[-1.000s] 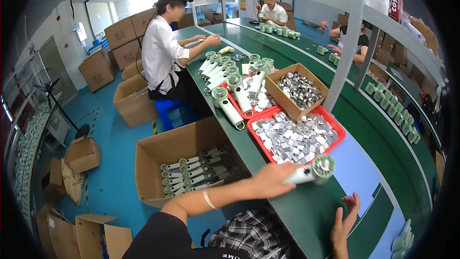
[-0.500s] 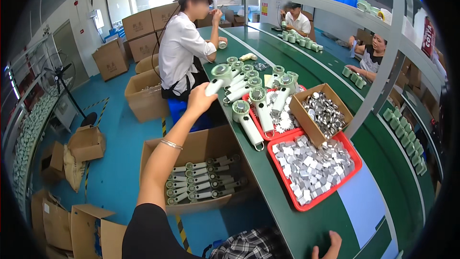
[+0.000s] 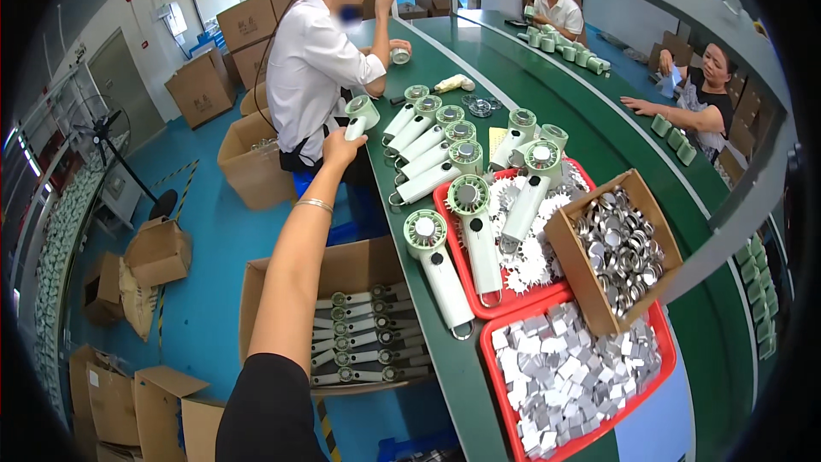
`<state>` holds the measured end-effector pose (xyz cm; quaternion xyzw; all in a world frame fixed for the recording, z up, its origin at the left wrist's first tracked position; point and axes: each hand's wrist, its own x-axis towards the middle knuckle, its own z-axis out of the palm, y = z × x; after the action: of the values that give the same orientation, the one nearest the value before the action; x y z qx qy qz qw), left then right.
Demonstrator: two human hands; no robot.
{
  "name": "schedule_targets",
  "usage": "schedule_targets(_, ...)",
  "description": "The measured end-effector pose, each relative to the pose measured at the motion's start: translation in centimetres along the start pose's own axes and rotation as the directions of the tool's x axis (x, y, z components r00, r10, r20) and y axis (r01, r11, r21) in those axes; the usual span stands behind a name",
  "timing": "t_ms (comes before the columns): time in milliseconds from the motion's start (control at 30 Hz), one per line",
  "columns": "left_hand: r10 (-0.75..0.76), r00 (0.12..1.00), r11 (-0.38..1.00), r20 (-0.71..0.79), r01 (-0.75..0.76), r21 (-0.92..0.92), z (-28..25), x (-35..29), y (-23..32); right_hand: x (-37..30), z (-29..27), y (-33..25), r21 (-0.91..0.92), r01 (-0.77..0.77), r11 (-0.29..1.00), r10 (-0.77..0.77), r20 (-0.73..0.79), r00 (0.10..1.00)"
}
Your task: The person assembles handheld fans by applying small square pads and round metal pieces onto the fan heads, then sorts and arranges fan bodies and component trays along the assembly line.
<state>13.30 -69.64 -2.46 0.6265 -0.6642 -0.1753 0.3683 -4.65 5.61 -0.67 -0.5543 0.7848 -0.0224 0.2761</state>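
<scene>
My left hand (image 3: 342, 151) is closed round the handle of a pale green handheld fan (image 3: 363, 109), held out past the table's left edge with its round head pointing away from me. Several like fans lie on the green table just to the right, among them a fan (image 3: 440, 274) with a wire loop at its handle end. White gear-like plastic parts (image 3: 532, 261) fill a red tray (image 3: 499, 304), and other fans rest over it. Below the outstretched arm, a carton (image 3: 256, 308) holds rows of fans. My right hand is out of the picture.
A cardboard box (image 3: 603, 322) of round metal caps leans over a red tray (image 3: 505, 402) of small silver-grey square pieces. A person in a white shirt (image 3: 312, 77) sits at the table's left edge. A metal shelf post (image 3: 727, 231) rises at the right; two other people work beyond.
My left hand has carried the fan left, off the line of fans and beyond the table edge. My right hand has left the picture. The view has shifted closer to the table.
</scene>
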Motion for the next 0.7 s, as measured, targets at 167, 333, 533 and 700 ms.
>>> schedule_targets(167, 0.049, 0.998, 0.999, 0.032, -0.049, 0.020, 4.0, 3.2, 0.1, 3.3, 0.7, 7.6, -0.742, 0.323, 0.587, -0.754, -0.356, 0.553)
schedule_targets(333, 0.003, 0.996, 0.998, 0.089, 0.002, -0.058, 5.8, 6.9, -0.3, 5.8, 0.6, 11.1, -0.963, 0.137, -0.233, -0.972, 0.234, -0.012)
schedule_targets(533, 0.117, 0.985, 0.992, 0.127, -0.122, 0.026, 12.0, 7.8, 2.8, 3.3, 2.3, 10.4, -0.966, 0.115, -0.233, -0.965, 0.244, 0.096)
schedule_targets(700, 0.134, 0.990, 0.986, -0.045, -0.137, -0.091, 10.2, 6.4, 2.8, 3.9, 3.0, 11.2, -0.960, 0.101, -0.261, -0.962, 0.267, 0.057)
